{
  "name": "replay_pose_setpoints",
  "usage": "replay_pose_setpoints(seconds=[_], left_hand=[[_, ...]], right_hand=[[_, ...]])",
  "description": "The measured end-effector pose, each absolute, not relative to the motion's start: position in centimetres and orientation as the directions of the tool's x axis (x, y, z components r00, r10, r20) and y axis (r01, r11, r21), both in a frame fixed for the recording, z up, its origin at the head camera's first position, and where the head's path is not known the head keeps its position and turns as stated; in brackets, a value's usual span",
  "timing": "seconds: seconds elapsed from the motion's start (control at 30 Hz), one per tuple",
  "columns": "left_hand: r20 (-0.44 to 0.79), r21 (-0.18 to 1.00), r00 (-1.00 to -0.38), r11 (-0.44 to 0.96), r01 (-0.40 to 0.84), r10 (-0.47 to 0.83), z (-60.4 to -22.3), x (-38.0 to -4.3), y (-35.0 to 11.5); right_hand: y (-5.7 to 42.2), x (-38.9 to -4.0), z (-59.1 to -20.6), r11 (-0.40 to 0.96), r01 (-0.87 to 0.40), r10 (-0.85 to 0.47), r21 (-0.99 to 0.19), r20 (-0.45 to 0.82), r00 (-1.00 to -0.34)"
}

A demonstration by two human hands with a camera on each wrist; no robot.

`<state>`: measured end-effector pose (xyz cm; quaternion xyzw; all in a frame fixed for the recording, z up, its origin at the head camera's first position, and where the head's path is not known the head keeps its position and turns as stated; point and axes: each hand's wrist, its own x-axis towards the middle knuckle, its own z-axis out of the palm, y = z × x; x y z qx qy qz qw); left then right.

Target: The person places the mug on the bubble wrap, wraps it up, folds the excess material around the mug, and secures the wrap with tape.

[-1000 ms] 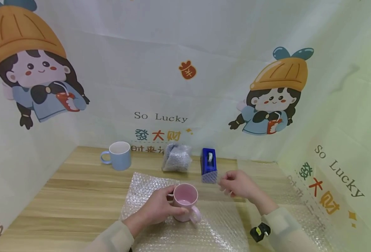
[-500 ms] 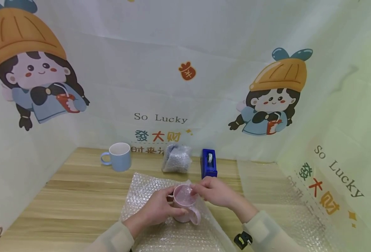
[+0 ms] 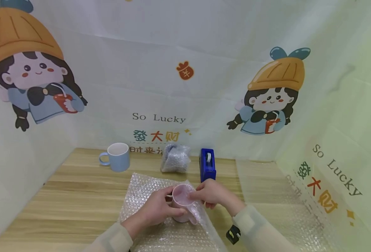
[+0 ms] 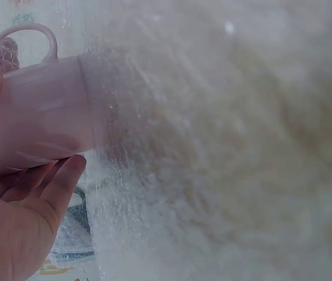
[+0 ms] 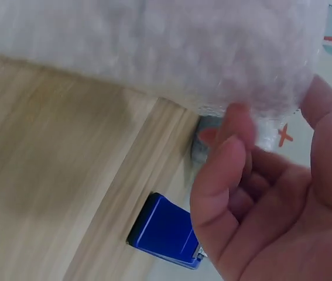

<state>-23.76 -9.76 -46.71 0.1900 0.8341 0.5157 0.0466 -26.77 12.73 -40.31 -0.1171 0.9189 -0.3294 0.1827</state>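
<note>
A pink mug [image 3: 179, 216] stands upright on a bubble wrap sheet [image 3: 145, 187] on the wooden table. My left hand [image 3: 158, 209] holds the mug from its left side, thumb in front and fingers behind. In the left wrist view the mug [image 4: 43, 117] lies against the palm side, its handle away from the fingers. My right hand [image 3: 215, 194] pinches the sheet's edge and presses it in over the mug's mouth. Wrap covers the mug's right side and overlaps the handle. The right wrist view shows the lifted wrap [image 5: 212, 52] between thumb and fingers.
A light blue mug [image 3: 119, 159] stands at the back left. Beside it to the right are a bubble-wrapped bundle [image 3: 176, 159] and a blue tape dispenser [image 3: 207, 164], just beyond my right hand. More bubble wrap [image 3: 267, 189] lies at right, by the printed cloth wall [image 3: 153, 80].
My right hand has come left from beside the tape dispenser to the mug, folding the wrap's edge over its mouth. The left hand keeps its hold on the mug.
</note>
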Motion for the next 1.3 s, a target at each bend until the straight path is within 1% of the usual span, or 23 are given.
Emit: replay_pose_setpoints(seconds=[0.13,0.33,0.4,0.5,0.6,0.67,0.73,0.83,0.9,0.97,1.07,1.13,1.23,1.3], left_hand=[[0.132,0.875,-0.921,0.393,0.282,0.366,-46.5,-23.8,-9.6],[0.124,0.868,-0.918,0.407,0.284,0.376,-46.4,-23.8,-9.5],[0.106,0.868,-0.91,0.409,0.282,0.402,-46.3,-23.9,-9.8],[0.068,0.856,-0.878,0.425,0.295,0.473,-45.7,-24.2,-10.9],[0.062,0.816,-0.862,0.472,0.334,0.504,-44.5,-24.8,-12.9],[0.094,0.772,-0.883,0.526,0.356,0.46,-43.8,-25.4,-14.4],[0.142,0.729,-0.913,0.584,0.357,0.381,-43.2,-26.3,-15.9],[0.176,0.675,-0.951,0.672,0.304,0.253,-43.0,-27.5,-18.0],[0.165,0.643,-0.967,0.721,0.256,0.196,-43.3,-28.2,-19.2],[0.12,0.627,-0.978,0.751,0.206,0.168,-43.8,-28.6,-20.0],[0.039,0.633,-0.987,0.76,0.146,0.158,-44.6,-28.9,-20.8],[-0.005,0.665,-0.989,0.739,0.109,0.15,-45.1,-29.0,-21.0],[-0.017,0.715,-0.991,0.694,0.083,0.136,-45.5,-29.2,-20.9],[-0.004,0.751,-0.99,0.654,0.092,0.143,-45.4,-29.4,-20.6]], right_hand=[[12.3,-26.8,-40.0,0.769,-0.116,-0.363,-0.628,-0.281,-0.889],[11.7,-26.6,-40.1,0.784,-0.134,-0.341,-0.606,-0.241,-0.909],[11.6,-26.5,-40.3,0.79,-0.137,-0.327,-0.597,-0.224,-0.918],[11.4,-26.3,-40.6,0.8,-0.14,-0.31,-0.583,-0.204,-0.929],[11.3,-26.2,-40.8,0.812,-0.146,-0.301,-0.565,-0.192,-0.934],[11.2,-26.2,-40.8,0.818,-0.148,-0.297,-0.555,-0.188,-0.936],[11.2,-26.2,-40.9,0.819,-0.149,-0.295,-0.554,-0.184,-0.938],[11.3,-26.3,-41.0,0.818,-0.148,-0.292,-0.556,-0.18,-0.939],[11.3,-26.3,-41.0,0.818,-0.147,-0.291,-0.556,-0.181,-0.939],[11.4,-26.3,-41.2,0.819,-0.144,-0.289,-0.555,-0.182,-0.94],[11.5,-26.3,-41.3,0.817,-0.148,-0.291,-0.557,-0.178,-0.94],[11.5,-26.3,-41.2,0.811,-0.154,-0.298,-0.564,-0.173,-0.939],[11.5,-26.2,-41.1,0.804,-0.16,-0.306,-0.573,-0.167,-0.937],[11.5,-26.3,-41.1,0.803,-0.159,-0.304,-0.574,-0.166,-0.938]])
